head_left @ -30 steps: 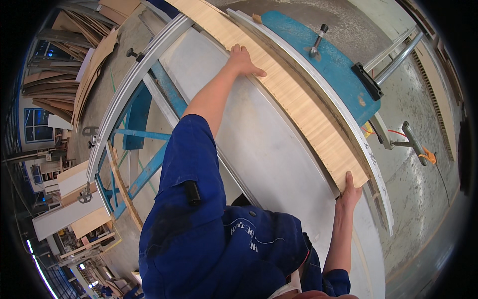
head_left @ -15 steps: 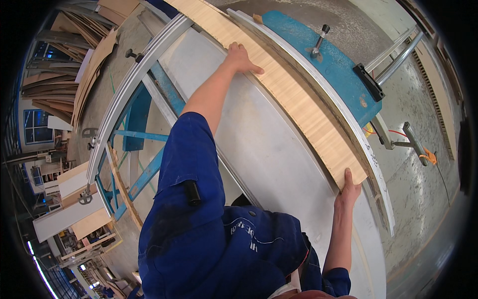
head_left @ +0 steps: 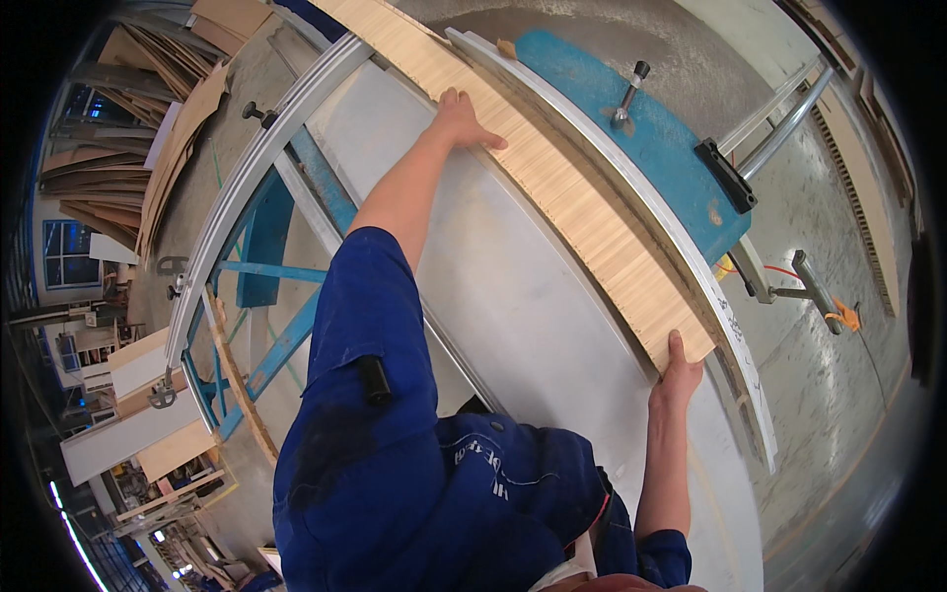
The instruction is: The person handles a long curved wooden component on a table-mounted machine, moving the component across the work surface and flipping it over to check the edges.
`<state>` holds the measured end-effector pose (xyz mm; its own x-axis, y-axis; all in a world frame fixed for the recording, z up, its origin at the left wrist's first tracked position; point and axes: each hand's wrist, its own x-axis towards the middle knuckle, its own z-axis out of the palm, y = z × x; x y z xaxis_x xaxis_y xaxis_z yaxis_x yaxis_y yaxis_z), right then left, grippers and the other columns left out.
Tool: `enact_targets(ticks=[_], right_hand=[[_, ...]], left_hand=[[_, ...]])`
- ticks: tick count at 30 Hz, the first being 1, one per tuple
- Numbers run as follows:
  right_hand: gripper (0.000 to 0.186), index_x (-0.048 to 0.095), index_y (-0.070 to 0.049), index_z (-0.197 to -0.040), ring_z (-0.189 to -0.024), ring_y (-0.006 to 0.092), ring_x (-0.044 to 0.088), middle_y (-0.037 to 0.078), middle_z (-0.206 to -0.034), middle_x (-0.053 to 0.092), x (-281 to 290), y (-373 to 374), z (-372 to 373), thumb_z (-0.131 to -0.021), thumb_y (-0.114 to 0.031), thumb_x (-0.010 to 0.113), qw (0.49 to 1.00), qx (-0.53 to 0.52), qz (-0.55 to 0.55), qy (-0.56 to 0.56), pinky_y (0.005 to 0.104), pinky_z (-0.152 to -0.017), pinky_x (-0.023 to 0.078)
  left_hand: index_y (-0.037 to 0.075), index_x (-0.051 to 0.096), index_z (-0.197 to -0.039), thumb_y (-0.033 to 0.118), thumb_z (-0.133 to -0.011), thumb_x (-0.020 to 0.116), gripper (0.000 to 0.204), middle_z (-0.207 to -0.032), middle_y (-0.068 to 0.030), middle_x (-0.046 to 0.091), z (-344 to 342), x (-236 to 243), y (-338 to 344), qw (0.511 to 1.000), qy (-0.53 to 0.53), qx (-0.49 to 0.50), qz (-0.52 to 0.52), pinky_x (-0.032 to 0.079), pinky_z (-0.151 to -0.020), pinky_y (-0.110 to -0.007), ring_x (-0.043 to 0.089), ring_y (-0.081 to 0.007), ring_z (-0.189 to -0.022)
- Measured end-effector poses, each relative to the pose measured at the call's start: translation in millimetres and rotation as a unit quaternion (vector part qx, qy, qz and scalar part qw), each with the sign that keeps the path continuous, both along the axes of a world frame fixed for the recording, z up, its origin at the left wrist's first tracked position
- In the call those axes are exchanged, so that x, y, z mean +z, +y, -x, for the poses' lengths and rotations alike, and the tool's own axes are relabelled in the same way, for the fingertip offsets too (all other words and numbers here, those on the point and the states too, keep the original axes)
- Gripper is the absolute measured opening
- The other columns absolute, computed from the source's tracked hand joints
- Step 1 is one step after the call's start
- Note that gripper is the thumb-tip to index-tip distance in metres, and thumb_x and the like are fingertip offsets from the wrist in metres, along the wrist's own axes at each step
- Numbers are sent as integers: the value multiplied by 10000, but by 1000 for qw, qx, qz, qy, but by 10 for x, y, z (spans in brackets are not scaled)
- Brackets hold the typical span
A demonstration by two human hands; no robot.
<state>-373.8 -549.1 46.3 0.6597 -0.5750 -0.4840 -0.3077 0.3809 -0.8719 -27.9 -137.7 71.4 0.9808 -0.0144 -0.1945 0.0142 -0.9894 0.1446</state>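
Two hands: left hand is laid flat, fingers spread, on the wooden strip; right hand is cupped around its near end.
Strip: lies on the grey surface, pressed against the curved metal fence.
Risk: fingers may be pinched between strip and fence if pressure slips.
Change: barely anything has shifted; right hand sits slightly nearer.
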Motion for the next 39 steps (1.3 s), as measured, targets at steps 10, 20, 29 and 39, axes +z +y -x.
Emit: enact_targets(ticks=[10, 20, 29, 39], right_hand=[[534, 472, 29, -1340, -1133, 211, 587, 129, -1284, 588, 7, 109, -68, -884, -92, 720, 1000, 0, -6, 1, 330, -988, 465], [516, 482, 26, -1329, -1115, 207, 595, 124, -1261, 603, -56, 156, -105, -885, -88, 719, 1000, -5, 5, -12, 323, -972, 470], [503, 487, 31, -1319, -1097, 208, 605, 124, -1233, 616, -87, 197, -158, -882, -69, 717, 1000, -15, 4, -26, 320, -960, 480], [500, 489, 42, -1306, -1084, 203, 611, 121, -1236, 617, -98, 218, -177, -877, -68, 722, 1000, -14, 5, -25, 319, -957, 482]], left_hand=[[-162, 305, -1438, 615, -496, 871, 1346, -1528, -343, 242, -111, -154, 82, 999, -15, 9, -32, 244, -1195, -407, 187, -420, -1469], [46, 569, -1344, 530, -499, 895, 1027, -1347, -235, 501, 32, 94, -103, 999, -22, 28, -7, 374, -1096, -402, 424, -373, -1298], [84, 710, -1171, 454, -620, 838, 676, -1189, -184, 638, 186, -74, -31, 996, -79, -15, 33, 442, -1033, -392, 552, -335, -1173], [92, 762, -1053, 368, -704, 762, 445, -1166, -176, 657, 268, 41, -176, 998, -54, -26, 32, 489, -986, -393, 563, -336, -1150]])
